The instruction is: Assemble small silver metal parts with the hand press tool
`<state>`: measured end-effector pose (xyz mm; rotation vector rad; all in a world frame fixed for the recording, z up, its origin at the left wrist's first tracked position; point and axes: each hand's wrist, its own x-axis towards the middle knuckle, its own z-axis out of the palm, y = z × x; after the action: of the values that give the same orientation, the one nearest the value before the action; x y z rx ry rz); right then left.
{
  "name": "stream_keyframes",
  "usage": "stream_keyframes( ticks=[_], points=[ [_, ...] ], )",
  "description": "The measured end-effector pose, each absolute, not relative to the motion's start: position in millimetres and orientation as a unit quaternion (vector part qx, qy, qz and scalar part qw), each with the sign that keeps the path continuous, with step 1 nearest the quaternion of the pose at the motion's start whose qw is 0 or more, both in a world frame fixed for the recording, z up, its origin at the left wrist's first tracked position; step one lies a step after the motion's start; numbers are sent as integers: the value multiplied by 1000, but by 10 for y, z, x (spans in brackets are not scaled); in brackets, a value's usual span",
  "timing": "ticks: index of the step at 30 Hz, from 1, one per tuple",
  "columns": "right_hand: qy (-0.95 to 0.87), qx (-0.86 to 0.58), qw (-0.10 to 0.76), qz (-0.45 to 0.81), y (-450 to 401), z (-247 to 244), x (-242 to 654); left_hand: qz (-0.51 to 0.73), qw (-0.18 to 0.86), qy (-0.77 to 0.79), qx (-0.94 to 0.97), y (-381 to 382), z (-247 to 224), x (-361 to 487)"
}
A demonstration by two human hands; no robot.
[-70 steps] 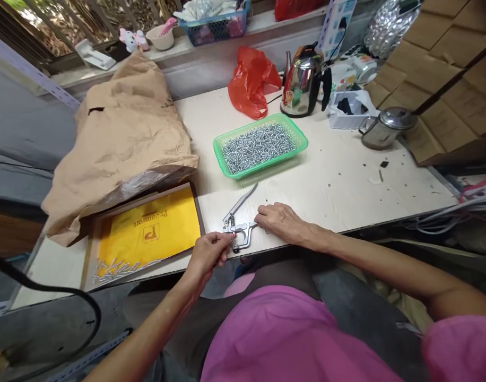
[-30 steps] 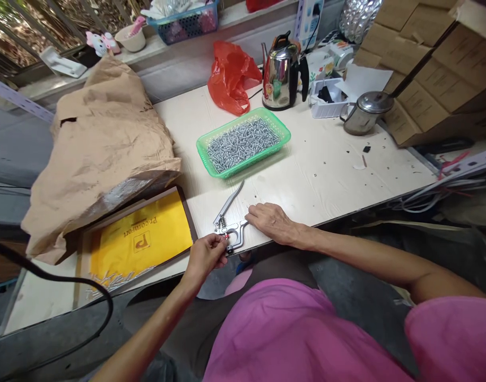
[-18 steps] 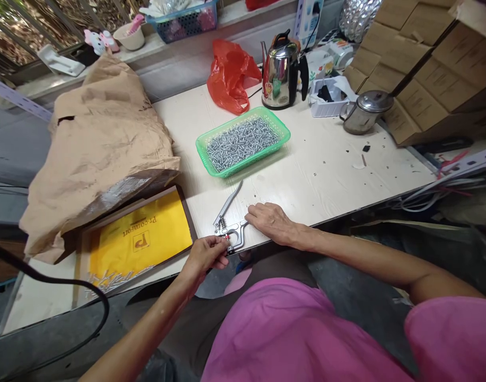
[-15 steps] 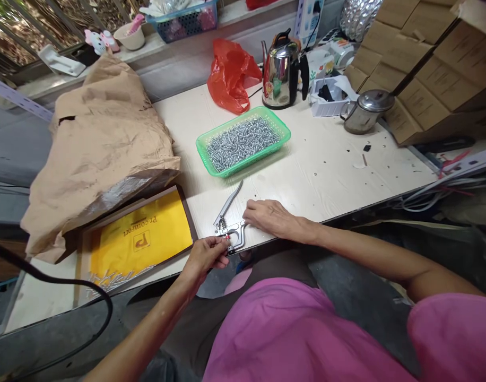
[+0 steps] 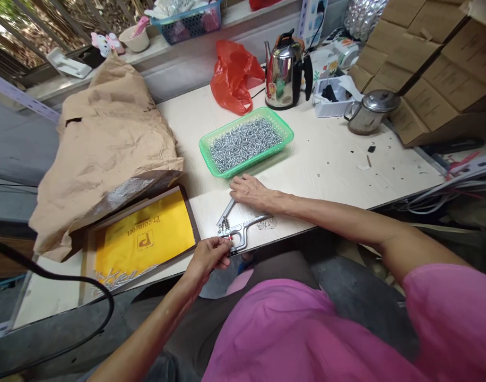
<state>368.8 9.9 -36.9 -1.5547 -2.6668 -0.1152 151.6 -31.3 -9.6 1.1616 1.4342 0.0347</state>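
Observation:
Near the table's front edge lies a silver hand tool that looks like pruning shears (image 5: 251,221), its two handles spread with a coil spring between them. My left hand (image 5: 211,253) pinches the tool's head end, where a small red part shows at the fingertips. My right hand (image 5: 253,191) has its fingers curled over the far end of the upper handle, hiding that end. Just beyond it stands a green basket (image 5: 227,174) filled with small silver coil-like pieces (image 5: 246,143).
Left of the tool is a shallow box with a yellow printed sheet (image 5: 143,228) and thin metal pieces. A brown paper sack (image 5: 107,132) rises behind it. At the back are a red bag (image 5: 233,79), a kettle (image 5: 280,79), a metal pot (image 5: 372,114) and cardboard boxes (image 5: 422,79).
My right hand has moved from the end of the lower handle up and away to the upper handle, uncovering the lower one. My left hand stays at the tool's head.

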Motion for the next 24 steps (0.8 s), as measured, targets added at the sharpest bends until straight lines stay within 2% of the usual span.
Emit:
stream_keyframes(
  ticks=[9,18,21,24],
  points=[
    [-865,-484,84,-98,107,-458,3809,17,586,614,528,-348,-68,1539],
    [-846,-532,15,-32,65,-389,3782,69,560,615,551,-388,-190,1483],
    [-845,-534,27,-29,34,-448,3815,132,496,620,594,-517,-209,1426],
    [-844,-536,35,-16,27,-507,3841,200,359,527,744,-709,-213,1470]
  ],
)
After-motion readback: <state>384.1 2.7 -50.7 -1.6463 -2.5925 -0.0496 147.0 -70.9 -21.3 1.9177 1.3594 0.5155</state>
